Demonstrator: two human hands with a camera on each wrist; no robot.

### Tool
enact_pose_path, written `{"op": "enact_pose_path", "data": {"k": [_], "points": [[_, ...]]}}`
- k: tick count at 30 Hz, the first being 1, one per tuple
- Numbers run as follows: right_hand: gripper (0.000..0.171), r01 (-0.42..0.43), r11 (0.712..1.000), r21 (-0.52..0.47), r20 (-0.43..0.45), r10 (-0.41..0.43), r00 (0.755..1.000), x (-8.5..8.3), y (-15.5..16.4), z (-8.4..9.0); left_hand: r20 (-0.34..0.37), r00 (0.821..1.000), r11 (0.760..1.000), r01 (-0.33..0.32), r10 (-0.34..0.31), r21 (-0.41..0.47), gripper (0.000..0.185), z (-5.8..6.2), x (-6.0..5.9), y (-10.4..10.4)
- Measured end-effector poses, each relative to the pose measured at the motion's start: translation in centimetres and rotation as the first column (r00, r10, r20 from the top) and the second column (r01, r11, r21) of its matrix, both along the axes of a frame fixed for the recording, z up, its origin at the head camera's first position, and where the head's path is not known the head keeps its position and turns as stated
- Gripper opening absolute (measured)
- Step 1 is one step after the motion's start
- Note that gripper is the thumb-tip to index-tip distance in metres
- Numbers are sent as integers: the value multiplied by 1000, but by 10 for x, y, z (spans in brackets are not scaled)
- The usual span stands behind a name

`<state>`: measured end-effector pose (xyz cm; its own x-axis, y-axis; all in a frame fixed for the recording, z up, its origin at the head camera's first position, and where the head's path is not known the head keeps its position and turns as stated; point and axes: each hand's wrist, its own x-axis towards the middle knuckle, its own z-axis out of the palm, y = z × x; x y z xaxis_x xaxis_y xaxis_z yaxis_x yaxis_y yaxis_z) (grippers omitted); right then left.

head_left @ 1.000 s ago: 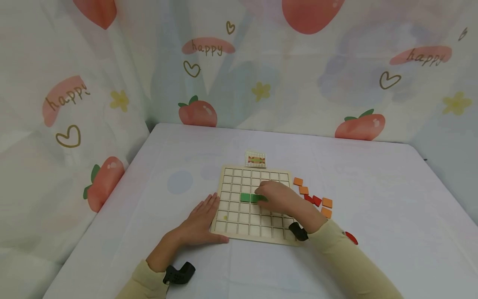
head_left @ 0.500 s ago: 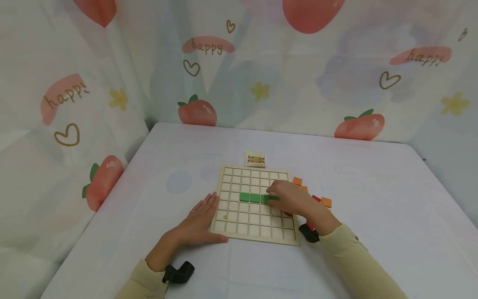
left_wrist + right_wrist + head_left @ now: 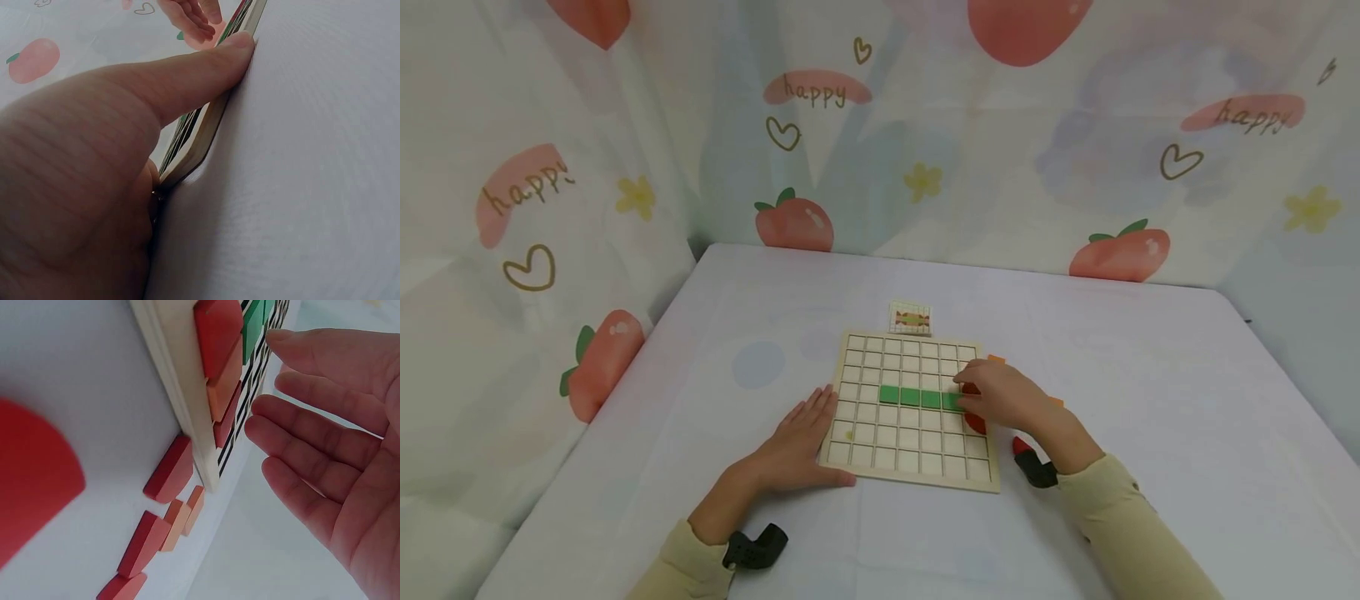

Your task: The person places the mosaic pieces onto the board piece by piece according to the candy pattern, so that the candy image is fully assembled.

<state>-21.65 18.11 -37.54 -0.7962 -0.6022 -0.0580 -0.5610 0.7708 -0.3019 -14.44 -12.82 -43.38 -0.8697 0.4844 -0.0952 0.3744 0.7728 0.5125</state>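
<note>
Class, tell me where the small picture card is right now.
In the head view, the picture card lies on the table, just past the middle of the far edge of the board, beyond the green squares.

Pale-beige square wooden board (image 3: pixel 908 461) — dark grid lines. Flat square green tiles (image 3: pixel 910 397), flat red pieces (image 3: pixel 219 337), flat square orange pieces (image 3: pixel 226 382). White tabletop (image 3: pixel 1112 350). Pastel cloth backdrop (image 3: pixel 1000 167) — red peaches, yellow flowers.

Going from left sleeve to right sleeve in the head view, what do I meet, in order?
Left sleeve, left hand, green tiles, right hand, right sleeve.
</note>
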Motion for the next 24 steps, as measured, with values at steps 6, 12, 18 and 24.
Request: {"op": "enact_pose_path", "data": {"k": [6,12,18,24], "points": [[8,-6,998,-61,-12,6,1000,-1,14,1,-6,1000,1000,11,-11,-4,115,0,-1,0],[18,36,999,-30,9,-36,999,-2,29,2,-5,1000,1000,4,-4,5,114,1,0,0],[26,133,991,2,37,-133,990,-2,46,4,-10,1000,1000,4,-4,-12,114,0,0,0],[31,192,981,7,89,-192,977,0,58,2,-9,1000,1000,-2,2,0,114,0,1,0]]}}
